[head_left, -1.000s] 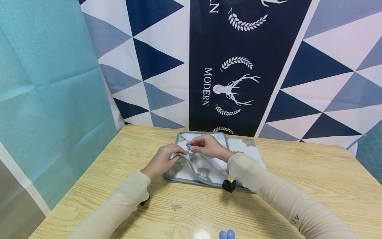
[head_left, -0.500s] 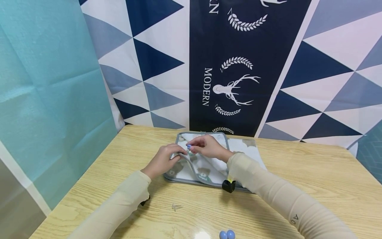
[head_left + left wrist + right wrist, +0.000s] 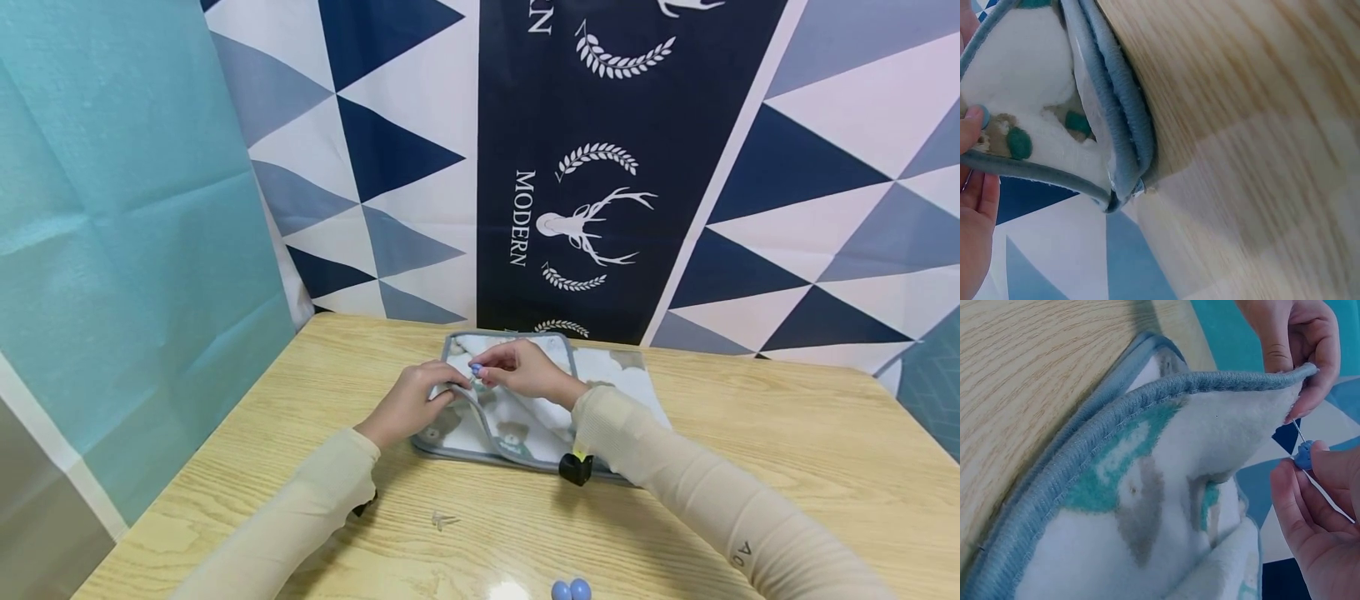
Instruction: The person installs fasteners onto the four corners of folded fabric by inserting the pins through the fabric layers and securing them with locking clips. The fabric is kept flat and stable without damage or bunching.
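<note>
A plush white blanket with bear prints and grey-blue piping lies folded on the table. My left hand pinches its near-left edge and lifts it into a raised fold. My right hand pinches a pin by its small blue head, close to that edge. In the right wrist view, the thin metal shaft points toward the left fingers; whether its tip enters the cloth is unclear. In the left wrist view, a small round blue piece shows beside a fingertip; what it belongs to is unclear.
Two blue oval pieces lie at the table's front. Several small thin grey pieces lie left of them on the wooden table. A patterned cloth hangs behind, with a teal cloth at left.
The pin's blue head and the right fingers have shifted very slightly near the blanket's edge. The left hand's grip and the blanket look the same.
</note>
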Demonstrator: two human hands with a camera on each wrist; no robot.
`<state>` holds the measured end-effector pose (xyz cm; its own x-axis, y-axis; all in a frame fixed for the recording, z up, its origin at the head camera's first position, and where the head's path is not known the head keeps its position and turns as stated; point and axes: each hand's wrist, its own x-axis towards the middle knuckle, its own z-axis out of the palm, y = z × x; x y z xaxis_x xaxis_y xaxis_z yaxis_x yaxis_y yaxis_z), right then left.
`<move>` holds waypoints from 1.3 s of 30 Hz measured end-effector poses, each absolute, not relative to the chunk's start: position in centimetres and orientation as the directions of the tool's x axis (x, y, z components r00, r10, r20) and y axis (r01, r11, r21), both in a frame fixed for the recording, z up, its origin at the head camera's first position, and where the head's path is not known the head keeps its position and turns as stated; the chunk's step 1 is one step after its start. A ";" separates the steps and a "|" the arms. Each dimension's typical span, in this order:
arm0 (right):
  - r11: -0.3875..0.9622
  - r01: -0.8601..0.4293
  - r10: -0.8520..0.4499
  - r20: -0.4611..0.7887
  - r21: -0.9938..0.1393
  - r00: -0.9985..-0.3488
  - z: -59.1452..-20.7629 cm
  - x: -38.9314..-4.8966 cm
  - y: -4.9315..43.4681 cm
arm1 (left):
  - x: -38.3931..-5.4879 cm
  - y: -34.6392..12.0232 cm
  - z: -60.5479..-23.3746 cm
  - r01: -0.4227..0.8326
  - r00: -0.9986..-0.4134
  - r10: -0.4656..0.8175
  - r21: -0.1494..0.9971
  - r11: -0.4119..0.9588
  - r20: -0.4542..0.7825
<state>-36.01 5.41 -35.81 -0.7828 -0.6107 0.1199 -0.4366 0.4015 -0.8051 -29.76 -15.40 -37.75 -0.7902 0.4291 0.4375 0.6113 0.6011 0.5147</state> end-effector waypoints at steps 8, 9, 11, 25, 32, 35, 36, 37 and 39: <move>0.418 -0.450 -0.610 0.124 -0.789 -0.783 -35.7 -36.0 5.4 | -29.9 -15.4 -37.8 0.629 -0.775 0.433 0.497 0.597 0.461; 0.418 -0.450 -0.610 0.123 -0.789 -0.782 -35.7 -36.0 5.4 | -29.9 -15.4 -37.8 0.628 -0.776 0.432 0.498 0.598 0.460; 0.422 -0.453 -0.612 0.122 -0.785 -0.782 -35.6 -36.0 5.4 | -29.9 -15.4 -37.8 0.629 -0.775 0.432 0.496 0.599 0.461; 0.415 -0.445 -0.609 0.121 -0.793 -0.784 -35.7 -36.1 5.5 | -30.1 -15.4 -37.9 0.632 -0.772 0.428 0.498 0.594 0.470; 0.390 -0.475 -0.626 0.151 -0.789 -0.765 -35.8 -35.9 5.3 | -30.1 -15.3 -37.9 0.630 -0.773 0.418 0.502 0.593 0.477; 0.390 -0.470 -0.620 0.151 -0.792 -0.770 -35.7 -35.8 5.3 | -30.0 -15.3 -37.9 0.623 -0.777 0.398 0.507 0.596 0.487; 0.391 -0.467 -0.616 0.152 -0.793 -0.773 -35.7 -35.8 5.2 | -30.0 -15.2 -37.9 0.617 -0.781 0.388 0.511 0.598 0.490; 0.389 -0.468 -0.615 0.155 -0.793 -0.773 -35.7 -35.7 5.2 | -30.0 -15.2 -38.0 0.610 -0.786 0.377 0.516 0.602 0.490; 0.388 -0.459 -0.610 0.151 -0.799 -0.778 -35.7 -35.6 5.2 | -30.0 -15.2 -38.0 0.590 -0.800 0.351 0.530 0.609 0.487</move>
<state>-35.56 5.19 -35.73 -0.7780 -0.6099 0.1509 -0.4590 0.3876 -0.7994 -29.95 -15.16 -38.01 -0.7999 0.3506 0.4871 0.5898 0.6091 0.5302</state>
